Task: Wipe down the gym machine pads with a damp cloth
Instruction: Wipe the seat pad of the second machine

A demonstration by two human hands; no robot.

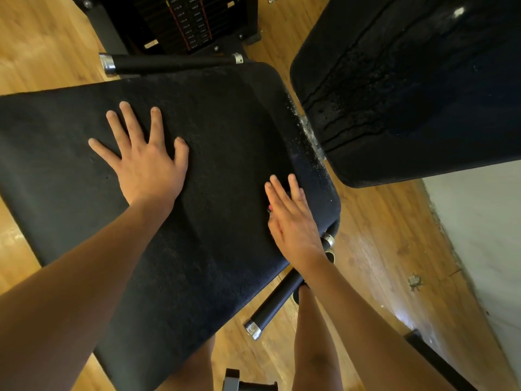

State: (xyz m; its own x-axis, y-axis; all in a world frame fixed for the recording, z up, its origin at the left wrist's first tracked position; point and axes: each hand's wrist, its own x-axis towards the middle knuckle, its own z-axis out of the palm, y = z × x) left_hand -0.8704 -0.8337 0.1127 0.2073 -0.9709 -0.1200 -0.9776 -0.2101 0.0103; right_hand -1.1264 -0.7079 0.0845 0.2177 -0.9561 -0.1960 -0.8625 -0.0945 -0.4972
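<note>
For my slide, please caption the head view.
Left hand and right hand press a black cloth flat onto the seat pad.

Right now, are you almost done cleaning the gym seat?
Not yet. Nothing looks finished. In hand: the left hand and right hand rest open on what looks like a dark cloth spread over the seat pad. Left: white specks along that pad's edge, and the cracked, dusty back pad.

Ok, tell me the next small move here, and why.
Probably push the cloth toward the right edge of the seat pad. The left hand and right hand press flat on it, and pale specks lie along that edge beside the back pad, seemingly unwiped.
</note>
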